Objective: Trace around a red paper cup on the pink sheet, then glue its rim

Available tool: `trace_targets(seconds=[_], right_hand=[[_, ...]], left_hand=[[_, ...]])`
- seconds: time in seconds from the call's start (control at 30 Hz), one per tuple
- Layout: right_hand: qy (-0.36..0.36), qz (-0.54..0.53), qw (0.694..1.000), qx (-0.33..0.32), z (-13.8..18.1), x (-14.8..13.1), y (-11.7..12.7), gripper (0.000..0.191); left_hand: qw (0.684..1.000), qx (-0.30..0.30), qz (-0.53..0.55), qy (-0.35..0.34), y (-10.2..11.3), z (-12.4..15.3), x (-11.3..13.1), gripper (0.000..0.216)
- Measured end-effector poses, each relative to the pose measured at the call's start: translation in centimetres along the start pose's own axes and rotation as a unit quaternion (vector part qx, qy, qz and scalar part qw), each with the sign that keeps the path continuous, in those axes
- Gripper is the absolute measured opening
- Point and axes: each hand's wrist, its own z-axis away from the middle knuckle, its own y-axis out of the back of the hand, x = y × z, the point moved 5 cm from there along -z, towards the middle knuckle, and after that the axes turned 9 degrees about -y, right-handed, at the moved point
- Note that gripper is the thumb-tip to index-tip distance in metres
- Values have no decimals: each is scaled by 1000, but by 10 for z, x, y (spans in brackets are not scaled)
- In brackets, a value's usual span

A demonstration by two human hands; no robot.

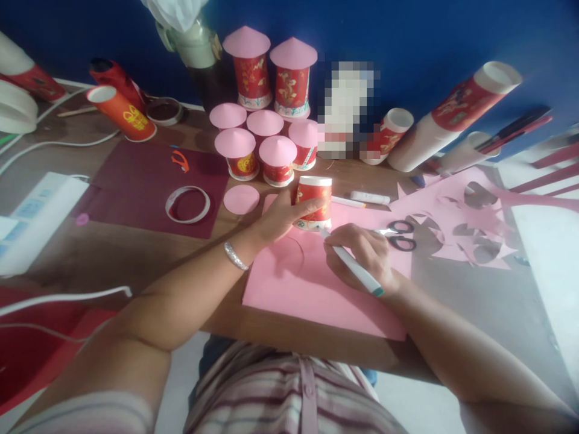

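Observation:
My left hand (278, 218) wraps round a red paper cup (313, 202) that stands upside down on a pink paper sheet (298, 289). My right hand (362, 256) grips a white pen (357, 268) with a green end, its tip touching the paper at the cup's rim. A curved pen line shows on the sheet to the left of the cup. A silver bracelet (235, 256) sits on my left wrist.
Behind stand several red cups with pink cone lids (265, 141). A pink paper disc (241, 199) and a tape ring (187, 204) lie on a dark red sheet (145, 187). Black-handled scissors (400, 234) rest on pink paper offcuts (465, 229). Stacked cups (452, 114) lean at right; a power strip (36, 217) lies left.

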Motion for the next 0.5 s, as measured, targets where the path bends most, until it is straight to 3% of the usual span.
trace_targets(seconds=[0.5], right_hand=[[-8, 0, 1000, -2, -2, 0, -1, 24]], left_hand=[[1000, -13, -9, -19, -1, 0, 3, 45]])
